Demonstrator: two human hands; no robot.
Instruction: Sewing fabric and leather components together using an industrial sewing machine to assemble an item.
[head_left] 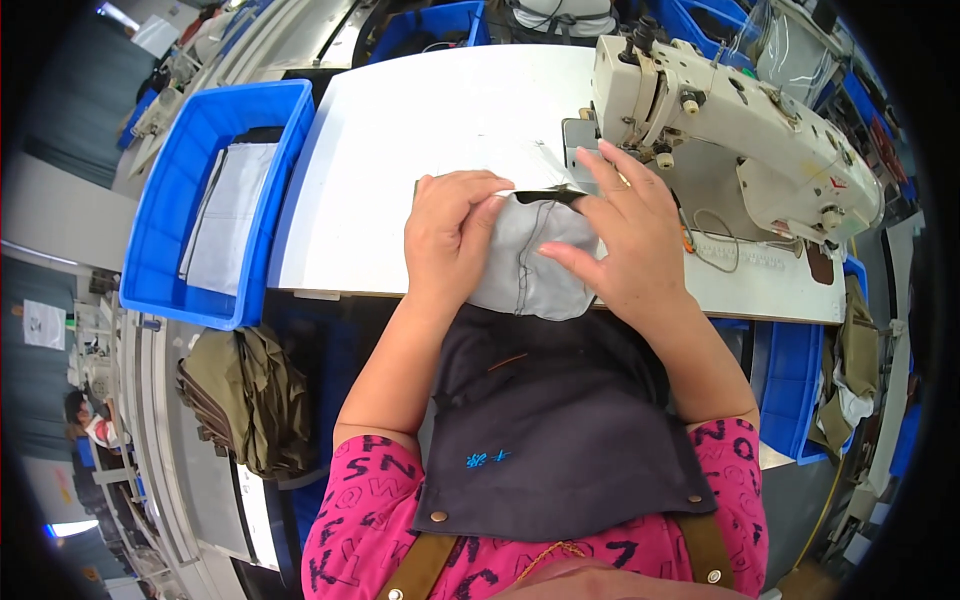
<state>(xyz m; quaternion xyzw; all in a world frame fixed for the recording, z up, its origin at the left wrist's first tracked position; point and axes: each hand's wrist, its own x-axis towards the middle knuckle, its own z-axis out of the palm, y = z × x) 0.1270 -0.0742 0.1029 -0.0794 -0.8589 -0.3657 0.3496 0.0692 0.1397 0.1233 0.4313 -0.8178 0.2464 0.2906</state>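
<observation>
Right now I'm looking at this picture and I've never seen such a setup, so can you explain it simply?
There's no robot here, just a person's bare hands. A camera worn on the head looks down at them; its wide fisheye lens bends straight edges. The left hand holds a grey fabric piece with dark lines running down it. The right hand touches its other side, fingers spread. Both are over the front part of a white table. The machine at the right is a sewing machine. To the left, a blue bin holds flat grey pieces.
</observation>
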